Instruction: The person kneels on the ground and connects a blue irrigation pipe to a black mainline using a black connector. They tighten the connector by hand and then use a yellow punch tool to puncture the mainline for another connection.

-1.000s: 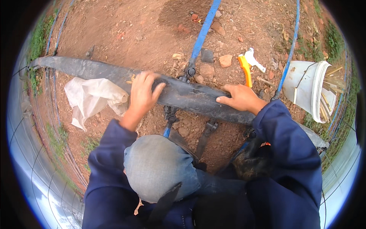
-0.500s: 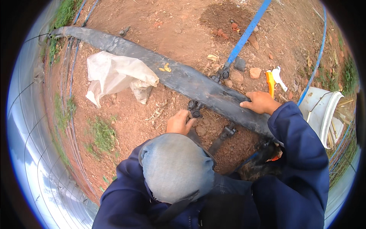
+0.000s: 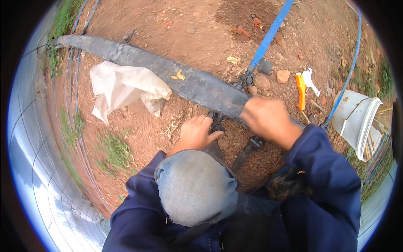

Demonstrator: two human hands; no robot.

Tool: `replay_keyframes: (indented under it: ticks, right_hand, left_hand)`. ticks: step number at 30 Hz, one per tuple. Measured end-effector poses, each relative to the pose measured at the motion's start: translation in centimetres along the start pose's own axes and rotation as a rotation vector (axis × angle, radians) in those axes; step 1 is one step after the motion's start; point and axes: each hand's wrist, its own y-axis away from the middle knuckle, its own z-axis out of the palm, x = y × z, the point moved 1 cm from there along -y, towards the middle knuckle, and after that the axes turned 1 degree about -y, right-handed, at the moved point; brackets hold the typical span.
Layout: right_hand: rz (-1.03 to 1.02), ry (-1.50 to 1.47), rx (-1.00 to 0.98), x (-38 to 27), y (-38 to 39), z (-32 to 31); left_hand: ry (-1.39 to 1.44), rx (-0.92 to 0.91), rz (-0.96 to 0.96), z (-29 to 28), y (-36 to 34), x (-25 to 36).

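A flat black hose (image 3: 189, 86) runs across the soil from the far left to the near right. At its near edge, a black valve-like fitting (image 3: 216, 122) sits between the bent fingers and thumb of my left hand (image 3: 195, 133). My right hand (image 3: 268, 120) is over the hose, further right, its fingers curled and smeared by motion; I cannot see whether it grips anything. Below it, another black fitting (image 3: 255, 143) joins a short black tube. Beyond the hose, a third fitting (image 3: 244, 80) connects to a blue flat tube (image 3: 270, 38).
A crumpled whitish plastic bag (image 3: 121, 86) lies beside the hose at left. At right are an orange-handled tool (image 3: 301, 91), a white piece (image 3: 310, 80), and a tipped white bucket (image 3: 352, 117) holding sticks. Stones (image 3: 283, 76) and thin blue lines (image 3: 352, 63) lie around.
My right hand has moved left along the hose, toward the fitting, and its fingers have curled. My left hand has shifted slightly, its thumb now stretched below the fitting.
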Motion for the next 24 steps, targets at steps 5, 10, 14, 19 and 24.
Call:
replay_keyframes:
  ticks: [5,10,14,19,24]
  right_hand:
    - [0.710,-0.724,-0.448,-4.3,3.0,10.5]
    - [0.937,-1.153,-0.207,-5.5,2.9,15.9]
    - [1.096,-1.054,-0.106,-7.2,1.4,15.0]
    - [1.245,-1.056,-0.109,-7.7,0.8,13.3]
    - [1.158,-0.808,-0.099,-7.6,0.5,11.4]
  left_hand:
    - [-0.106,-0.240,0.138,-0.5,-1.8,-1.2]
    - [-0.128,-0.406,0.121,0.8,-2.3,-1.9]
    - [-0.112,-0.531,0.140,0.4,-2.3,-2.4]
    - [0.045,-0.613,0.163,0.2,-1.0,-3.6]
    - [0.377,-0.638,0.039,2.8,0.1,-4.7]
